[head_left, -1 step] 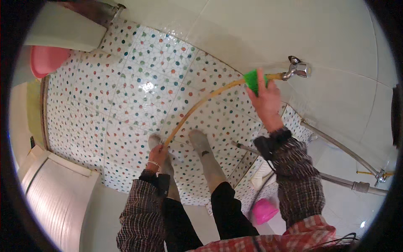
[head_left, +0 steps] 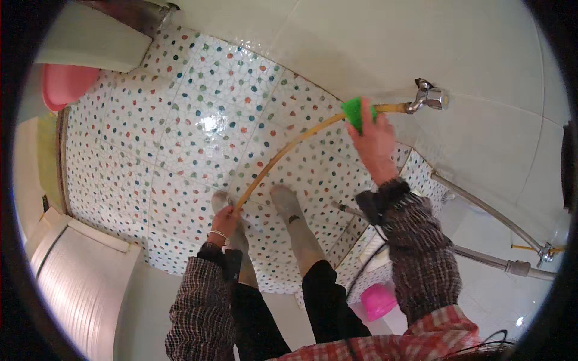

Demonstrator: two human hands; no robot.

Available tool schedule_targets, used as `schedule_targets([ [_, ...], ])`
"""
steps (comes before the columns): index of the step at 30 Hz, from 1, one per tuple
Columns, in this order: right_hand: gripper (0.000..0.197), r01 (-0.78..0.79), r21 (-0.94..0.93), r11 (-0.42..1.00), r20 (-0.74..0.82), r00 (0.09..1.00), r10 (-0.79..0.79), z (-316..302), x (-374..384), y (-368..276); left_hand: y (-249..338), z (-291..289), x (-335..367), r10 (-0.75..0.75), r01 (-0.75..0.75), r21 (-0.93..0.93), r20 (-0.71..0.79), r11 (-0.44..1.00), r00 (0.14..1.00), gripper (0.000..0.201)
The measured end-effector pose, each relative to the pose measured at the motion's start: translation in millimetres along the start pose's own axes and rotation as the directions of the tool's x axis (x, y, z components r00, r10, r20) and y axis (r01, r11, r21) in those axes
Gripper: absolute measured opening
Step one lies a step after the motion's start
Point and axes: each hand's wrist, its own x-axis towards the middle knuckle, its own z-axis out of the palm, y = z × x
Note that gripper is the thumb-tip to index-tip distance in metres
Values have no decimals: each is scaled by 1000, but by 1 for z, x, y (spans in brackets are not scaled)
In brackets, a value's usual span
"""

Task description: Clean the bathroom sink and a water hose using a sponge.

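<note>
A yellowish hose (head_left: 294,142) runs in a curve from the chrome wall tap (head_left: 427,96) down to my left hand (head_left: 225,224). My left fingers are wrapped round the hose near its lower visible end, in front of my boots. In my right hand (head_left: 374,143) is a green scouring pad (head_left: 355,114), pressed against the hose a short way from the tap. My right palm hides part of the pad, and the pad covers a stretch of the hose.
Wet, dotted floor tiles (head_left: 198,156) lie under my grey boots (head_left: 289,207). A pink basin (head_left: 69,84) stands at the far left, and a bright pink container (head_left: 378,301) sits near my right leg. Grey pipes (head_left: 487,207) run along the right, by a low tiled ledge (head_left: 349,240).
My right hand has slid a little to the left along the hose with the scouring pad, away from the tap. My left hand has stayed almost in place.
</note>
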Motion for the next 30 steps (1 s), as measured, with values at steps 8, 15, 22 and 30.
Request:
schedule_targets([
  [8,69,170,12,985,242,956,-168,69,-30,-31,81,-30,1,-20,-29,232,207,972,978,21],
  [15,65,240,31,970,-80,968,-237,2,-8,22,17,-67,28,319,-360,325,174,875,932,17],
  [22,68,119,33,992,11,993,-120,57,0,-6,71,-54,20,94,-141,168,262,976,960,22],
  [30,67,204,28,978,122,971,-206,19,-7,25,69,-43,30,109,-169,290,213,942,971,26],
])
